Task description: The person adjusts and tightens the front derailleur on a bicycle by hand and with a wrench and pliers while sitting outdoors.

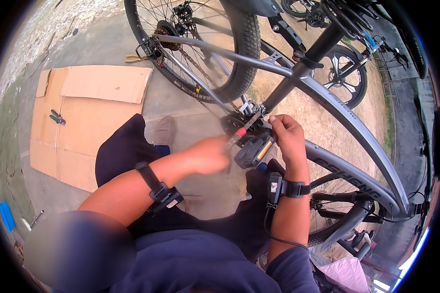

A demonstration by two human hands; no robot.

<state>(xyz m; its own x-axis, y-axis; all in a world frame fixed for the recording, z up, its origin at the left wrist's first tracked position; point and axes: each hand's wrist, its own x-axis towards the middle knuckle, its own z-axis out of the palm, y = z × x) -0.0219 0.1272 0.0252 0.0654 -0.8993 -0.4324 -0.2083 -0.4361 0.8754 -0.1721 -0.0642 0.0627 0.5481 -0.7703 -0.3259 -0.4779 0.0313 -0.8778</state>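
Note:
A grey bicycle (pixel 305 80) stands in front of me. My left hand (pixel 208 155), blurred by motion, is closed round the handle of a screwdriver (pixel 241 132) with a red collar. The screwdriver's shaft slants up to the metal parts around the front derailleur (pixel 252 108), beside the seat tube. My right hand (pixel 287 134) is closed, thumb and forefinger pinched just right of the shaft's tip. What they hold is too small to make out. Beneath the two hands hangs a black pedal (pixel 254 150) with a yellowish reflector. The chain (pixel 200 68) runs back to the rear wheel (pixel 247 53).
A flattened cardboard sheet (pixel 93 127) lies at left, with dark-handled pliers (pixel 57 117) on it. A yellow-handled tool (pixel 136 58) rests near the rear wheel. Another bicycle's wheel (pixel 344 75) stands behind the frame. A pink cloth-like item (pixel 344 273) sits at lower right.

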